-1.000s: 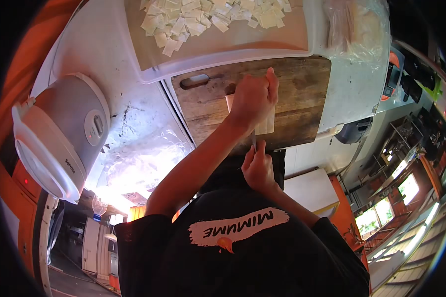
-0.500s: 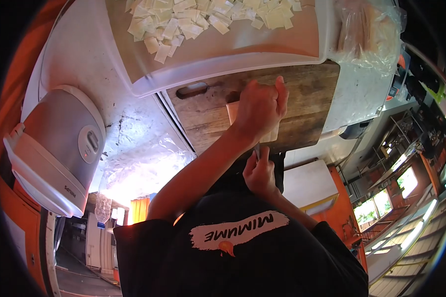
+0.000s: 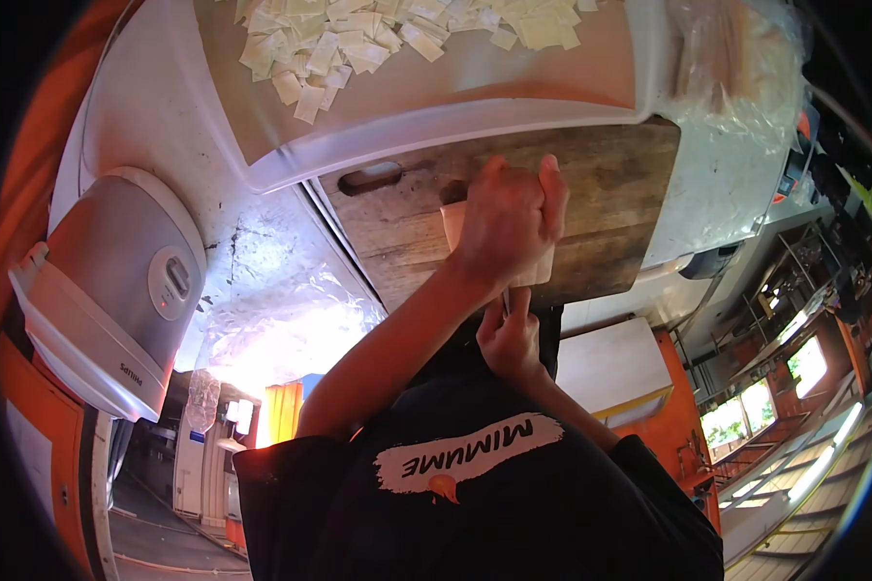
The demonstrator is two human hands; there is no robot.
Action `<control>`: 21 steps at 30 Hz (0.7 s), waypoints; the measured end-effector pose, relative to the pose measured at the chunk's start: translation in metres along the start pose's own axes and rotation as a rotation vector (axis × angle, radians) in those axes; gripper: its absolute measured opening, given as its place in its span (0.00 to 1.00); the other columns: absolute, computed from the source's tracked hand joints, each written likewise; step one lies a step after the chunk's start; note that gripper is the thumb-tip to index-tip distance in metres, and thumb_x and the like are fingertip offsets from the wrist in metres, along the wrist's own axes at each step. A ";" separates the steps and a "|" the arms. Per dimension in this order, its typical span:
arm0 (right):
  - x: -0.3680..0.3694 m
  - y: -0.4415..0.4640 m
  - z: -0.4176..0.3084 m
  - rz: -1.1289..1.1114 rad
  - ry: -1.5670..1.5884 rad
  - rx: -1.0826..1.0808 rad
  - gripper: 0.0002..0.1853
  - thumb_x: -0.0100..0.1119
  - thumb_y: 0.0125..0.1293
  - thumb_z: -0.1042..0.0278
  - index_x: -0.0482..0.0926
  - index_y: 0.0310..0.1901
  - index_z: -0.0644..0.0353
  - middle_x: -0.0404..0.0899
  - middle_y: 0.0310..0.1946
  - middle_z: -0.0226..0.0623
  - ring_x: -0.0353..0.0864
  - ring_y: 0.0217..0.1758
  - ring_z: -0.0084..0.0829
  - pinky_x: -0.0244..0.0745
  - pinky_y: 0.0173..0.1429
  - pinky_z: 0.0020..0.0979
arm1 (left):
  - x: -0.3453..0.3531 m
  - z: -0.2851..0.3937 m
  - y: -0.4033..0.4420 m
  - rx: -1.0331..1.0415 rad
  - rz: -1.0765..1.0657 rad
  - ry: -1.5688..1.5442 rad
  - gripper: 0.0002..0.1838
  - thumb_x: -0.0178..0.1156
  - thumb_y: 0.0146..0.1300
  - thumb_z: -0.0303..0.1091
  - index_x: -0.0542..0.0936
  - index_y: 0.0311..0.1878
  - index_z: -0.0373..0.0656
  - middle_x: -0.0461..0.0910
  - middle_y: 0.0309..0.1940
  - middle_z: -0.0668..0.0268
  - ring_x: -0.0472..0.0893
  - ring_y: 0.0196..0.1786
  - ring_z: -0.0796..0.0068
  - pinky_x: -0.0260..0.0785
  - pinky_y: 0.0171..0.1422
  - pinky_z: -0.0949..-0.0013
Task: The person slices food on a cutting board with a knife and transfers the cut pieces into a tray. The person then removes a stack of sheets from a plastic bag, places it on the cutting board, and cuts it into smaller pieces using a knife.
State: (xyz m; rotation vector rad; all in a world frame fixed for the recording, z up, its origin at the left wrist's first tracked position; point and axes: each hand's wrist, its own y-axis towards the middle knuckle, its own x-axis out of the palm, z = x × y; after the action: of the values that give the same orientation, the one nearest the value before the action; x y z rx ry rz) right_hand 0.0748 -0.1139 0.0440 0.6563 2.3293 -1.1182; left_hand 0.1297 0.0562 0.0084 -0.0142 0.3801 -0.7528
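Note:
The pale flat strips (image 3: 453, 223) lie on the wooden cutting board (image 3: 606, 203), mostly covered by my left hand (image 3: 507, 218). That hand is closed on them, its fingers curled and its thumb toward the board's far side. Below it, at the board's near edge, my right hand (image 3: 512, 341) is closed round the handle of a knife (image 3: 507, 302). Only a short grey part of the knife shows; the rest is hidden beneath my left hand.
Beyond the board, a white-rimmed tray (image 3: 407, 131) holds many cut pale pieces (image 3: 325, 48). A clear plastic bag (image 3: 736, 68) lies at the far right. A grey and white Philips appliance (image 3: 116, 281) stands left, near crumpled clear plastic (image 3: 291, 320).
The view has shifted a little, so the tray and board sit differently in the picture. Both hands stay closed at about the same place on the board.

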 end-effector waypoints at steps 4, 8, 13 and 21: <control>0.001 0.000 -0.001 0.014 -0.016 -0.004 0.12 0.54 0.64 0.75 0.63 0.44 0.68 0.76 0.18 0.55 0.80 0.24 0.56 0.76 0.24 0.49 | 0.003 -0.003 -0.001 0.021 0.077 0.025 0.27 0.53 0.69 0.30 0.67 0.09 0.41 0.67 0.08 0.54 0.67 0.13 0.50 0.63 0.29 0.56; 0.006 -0.002 -0.002 0.001 -0.062 0.019 0.13 0.53 0.65 0.74 0.62 0.45 0.67 0.75 0.17 0.58 0.79 0.23 0.59 0.75 0.24 0.52 | -0.003 -0.004 -0.001 -0.081 0.067 0.010 0.29 0.51 0.71 0.33 0.69 0.10 0.38 0.66 0.09 0.49 0.67 0.13 0.48 0.60 0.22 0.57; 0.007 -0.001 -0.005 0.083 -0.087 -0.014 0.11 0.52 0.66 0.73 0.62 0.44 0.67 0.76 0.19 0.61 0.79 0.25 0.60 0.76 0.26 0.53 | -0.002 -0.016 -0.005 -0.186 0.075 -0.083 0.29 0.47 0.74 0.37 0.70 0.13 0.37 0.69 0.10 0.57 0.70 0.15 0.61 0.61 0.23 0.59; -0.002 -0.013 0.000 0.184 -0.012 -0.114 0.09 0.49 0.68 0.71 0.63 0.40 0.67 0.76 0.20 0.62 0.79 0.26 0.62 0.75 0.28 0.55 | -0.045 -0.053 -0.075 0.222 0.369 -0.203 0.17 0.42 0.76 0.39 0.75 0.52 0.37 0.74 0.56 0.57 0.71 0.60 0.63 0.57 0.68 0.64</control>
State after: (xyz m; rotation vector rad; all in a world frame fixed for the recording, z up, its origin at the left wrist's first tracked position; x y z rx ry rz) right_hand 0.0683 -0.1214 0.0527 0.8000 2.2516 -0.8981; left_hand 0.0320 0.0375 -0.0152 0.1824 0.0982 -0.4197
